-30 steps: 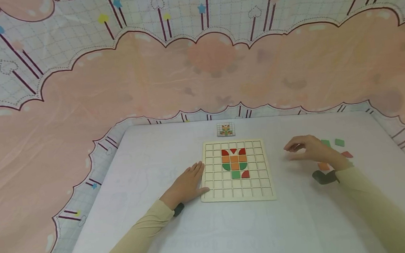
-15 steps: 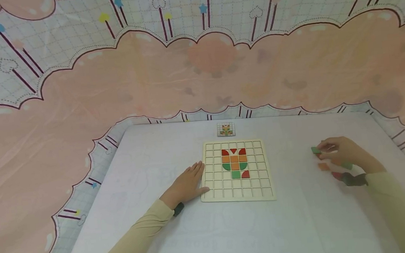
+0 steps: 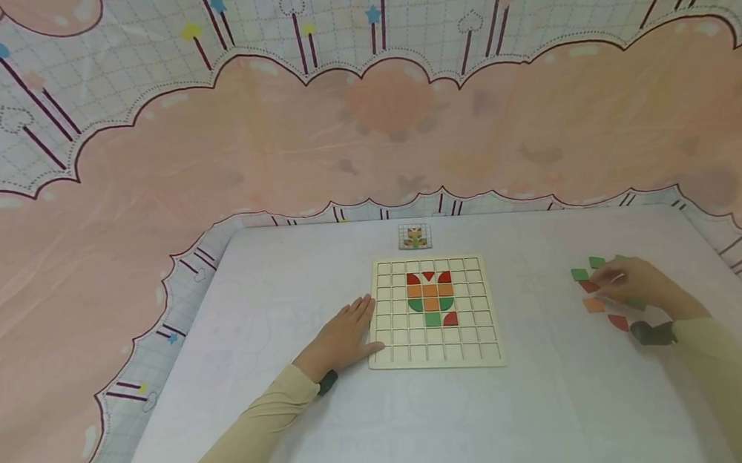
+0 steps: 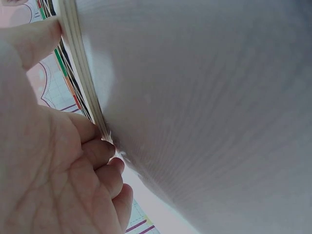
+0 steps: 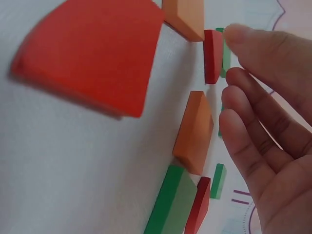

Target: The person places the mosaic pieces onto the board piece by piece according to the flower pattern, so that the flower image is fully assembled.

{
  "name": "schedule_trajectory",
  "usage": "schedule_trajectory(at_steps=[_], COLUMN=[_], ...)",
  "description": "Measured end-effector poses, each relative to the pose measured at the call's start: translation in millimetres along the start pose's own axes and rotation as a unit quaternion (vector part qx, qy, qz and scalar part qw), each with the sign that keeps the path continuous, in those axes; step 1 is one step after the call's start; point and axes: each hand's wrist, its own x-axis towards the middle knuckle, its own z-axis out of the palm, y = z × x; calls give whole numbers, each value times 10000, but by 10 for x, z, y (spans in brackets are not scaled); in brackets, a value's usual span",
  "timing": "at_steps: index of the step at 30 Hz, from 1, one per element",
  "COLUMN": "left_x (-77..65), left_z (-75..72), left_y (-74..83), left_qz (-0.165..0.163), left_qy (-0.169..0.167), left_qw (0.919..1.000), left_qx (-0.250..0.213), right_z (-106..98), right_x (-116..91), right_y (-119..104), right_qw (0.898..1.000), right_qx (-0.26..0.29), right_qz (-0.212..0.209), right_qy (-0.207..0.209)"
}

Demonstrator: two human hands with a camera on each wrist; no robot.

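Observation:
A pale square grid board [image 3: 396, 353] carries red, orange and green pieces in its middle columns. My left hand [image 3: 340, 342] rests at the board's left side, thumb on its edge. In the left wrist view the left fingertips [image 4: 105, 146] touch the board's side [image 4: 80, 63]. My right hand [image 3: 641, 287] is over loose coloured pieces to the right. Its fingertips are close to a red piece [image 3: 589, 286]. In the right wrist view thumb and loosely bent fingers [image 5: 243, 141] stand apart with nothing visible between them, the thumb near a red piece [image 5: 211, 56] and a green piece [image 5: 226, 58].
Behind the board lies a small pattern card [image 3: 415, 237]. Around the right hand are green pieces [image 3: 579, 275], an orange piece [image 3: 594, 305] and a red curved piece [image 3: 618, 322]. A white cloth [image 3: 470, 423] covers the table, and a patterned curtain [image 3: 309, 148] hangs behind.
My right hand has moved right from beside the board to the loose pieces, then shifted slightly among them, uncovering a green piece. The left hand and the board have stayed put.

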Motion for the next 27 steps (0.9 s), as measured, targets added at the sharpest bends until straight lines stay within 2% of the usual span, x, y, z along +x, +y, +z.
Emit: schedule_trajectory(at_steps=[7,14,18,22,27], left_x=[-1,0,5,5,5], left_z=[-3,-3,-2,-1,-3], left_y=[11,12,13,13,13], left_qz=[-34,-64,-68,-64,-43], left_qy=[-25,-33,-37,-28,-3], left_qw=[10000,10000,10000,10000,10000], left_qx=[-60,-48,-48,-44,2], right_z=[24,72,118,164,221], right_x=[39,101,138,227,329], right_y=[-21,-109,-170,-262,-369], right_qw=[9999,9985,9984,9976,9973], right_qx=[-82,-94,-22,-319,-295], right_qz=[66,-526,-508,-574,-674], right_qy=[-40,148,247,230,47])
